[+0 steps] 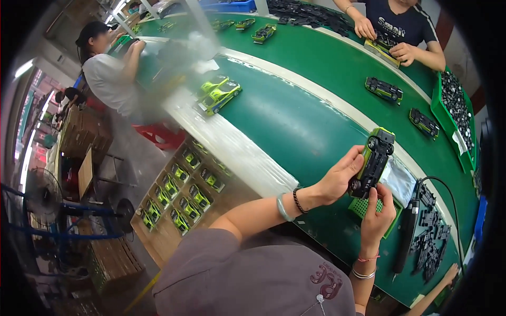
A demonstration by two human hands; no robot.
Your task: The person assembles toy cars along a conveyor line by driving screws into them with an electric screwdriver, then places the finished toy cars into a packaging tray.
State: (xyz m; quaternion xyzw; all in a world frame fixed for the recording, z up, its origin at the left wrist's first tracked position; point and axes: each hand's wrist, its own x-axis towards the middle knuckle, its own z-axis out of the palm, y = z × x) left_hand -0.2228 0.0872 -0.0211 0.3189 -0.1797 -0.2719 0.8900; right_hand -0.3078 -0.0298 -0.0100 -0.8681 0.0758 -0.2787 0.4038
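A toy car (pixel 372 163) with a yellow-green body is held up in front of me, its black underside and wheels facing me. My left hand (pixel 341 176) is closed round its left side, with the thumb along the edge. At the car's lower end my right hand (pixel 378 213) grips with bent fingers. Below the car a green perforated basket (pixel 360 207) is partly covered by my hands. A silvery plastic bag (pixel 399 181) lies beside it. To the right of my right hand is a black electric screwdriver (pixel 407 237) with a curved cable.
Black plastic parts (pixel 429 239) are piled on the green bench (pixel 274 131) at right. Overturned cars (pixel 383 88) lie on the far strip. A green tray (pixel 456 113) holds small parts. Finished-looking cars (pixel 219 96) stand left, above a compartmented carton (pixel 179 195). A co-worker (pixel 403 31) handles another car opposite.
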